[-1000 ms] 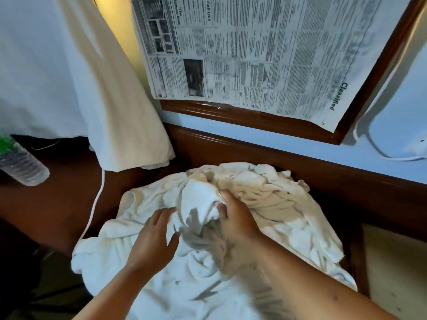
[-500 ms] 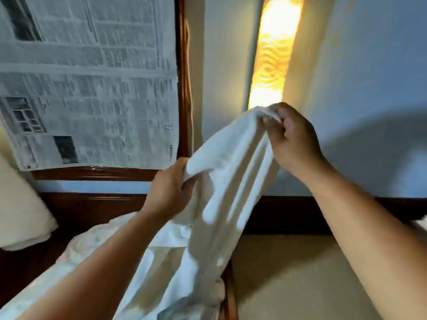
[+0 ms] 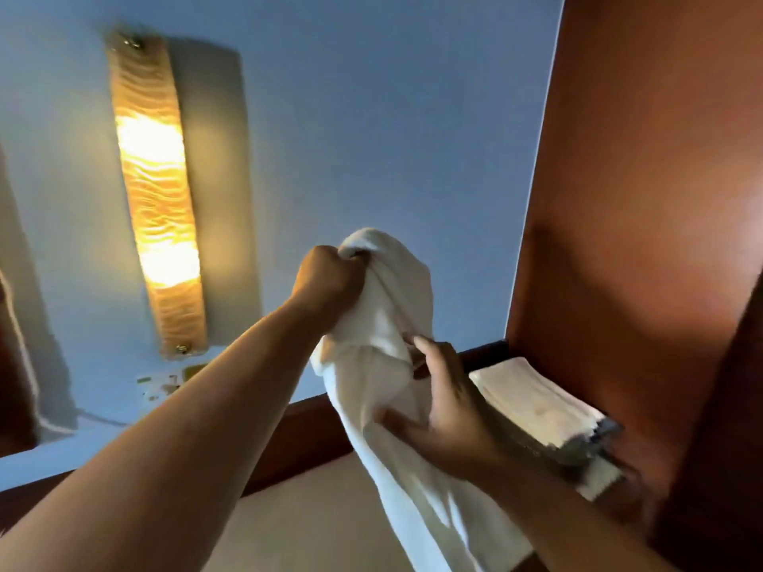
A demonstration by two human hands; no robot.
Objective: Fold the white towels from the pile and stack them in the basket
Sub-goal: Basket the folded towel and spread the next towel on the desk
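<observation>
Crumpled white towel (image 3: 365, 383) aloft, long and vertical, top end bunched, tail downward

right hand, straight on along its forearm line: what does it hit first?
The white towel that the right hand grips. Past it, probably the left hand, though depth is unclear.

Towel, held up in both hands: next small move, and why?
Probably slide the right hand along the edge to a second corner and pull the towel open. It hangs bunched: the left hand grips its top in a fist, the right holds it lower down.
</observation>
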